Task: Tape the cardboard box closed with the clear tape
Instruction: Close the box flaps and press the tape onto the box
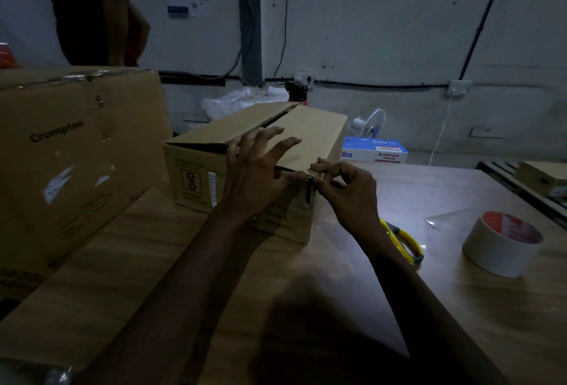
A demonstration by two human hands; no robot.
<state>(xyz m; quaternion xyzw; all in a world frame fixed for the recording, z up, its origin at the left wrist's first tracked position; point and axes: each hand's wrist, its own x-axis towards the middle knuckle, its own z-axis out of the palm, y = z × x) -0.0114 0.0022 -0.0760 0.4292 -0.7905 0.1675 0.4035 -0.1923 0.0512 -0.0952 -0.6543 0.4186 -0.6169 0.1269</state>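
Observation:
A long cardboard box (pixel 310 136) lies on the wooden table (pixel 414 308), its two top flaps folded down with a dark seam between them. My left hand (pixel 260 176) rests spread on the near end of the top flaps, pressing them down. My right hand (pixel 346 191) pinches a small strip of clear tape at the near top edge of the box, next to my left thumb. The tape strip itself is hard to make out. A roll of tape (pixel 503 243) with a red core label sits on the table at the right, apart from both hands.
Yellow-handled scissors (pixel 405 242) lie just right of my right wrist. A large Crompton carton (pixel 76 151) stands at the left. A person in dark red (pixel 92 10) stands behind it. A blue-white box (pixel 376 150) and a small fan (pixel 369 125) sit beyond the table.

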